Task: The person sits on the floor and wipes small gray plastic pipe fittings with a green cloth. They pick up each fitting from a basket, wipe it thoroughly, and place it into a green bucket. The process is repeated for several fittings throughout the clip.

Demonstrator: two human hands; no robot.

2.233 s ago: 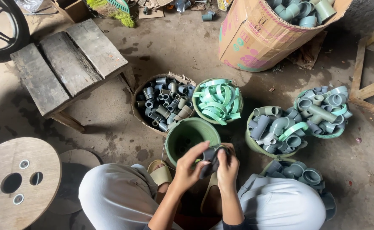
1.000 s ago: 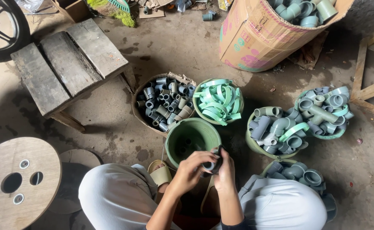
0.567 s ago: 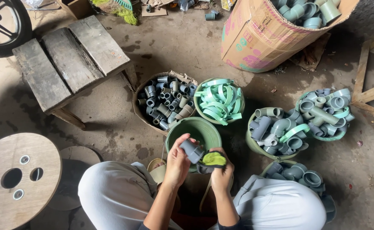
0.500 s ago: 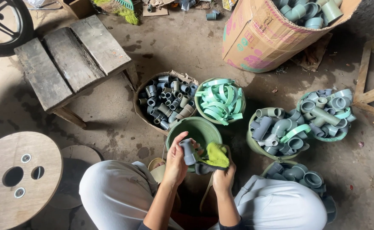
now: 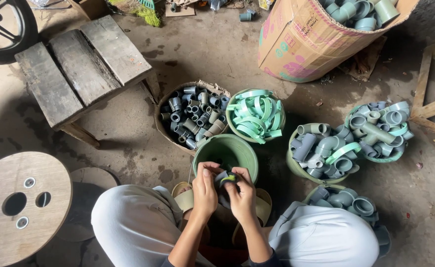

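Down on the stained concrete floor [image 5: 217,54], the person crouched with both hands together just over the near rim of the empty green bucket [image 5: 237,151]. The left hand [image 5: 205,190] was closed around a grey pipe fitting [image 5: 222,179], fingers curled over it, while the right hand [image 5: 242,193] pinched a yellow-green cloth [image 5: 229,178] against the same piece, so the fitting sat between the two palms, mostly hidden. Around them the room was cluttered: a basket of small grey fittings [image 5: 190,118] touched a bucket of mint-green rings [image 5: 254,114], and two more buckets of grey elbows [image 5: 321,151] and tees [image 5: 378,128] stood to the right. A big tipped cardboard drum [image 5: 301,42] spilled more fittings at the back. A rough wooden stool [image 5: 79,66] stood at the left, a round wooden spool end [image 5: 19,207] lay near the knee, and a wheel [image 5: 2,29] showed in the corner.
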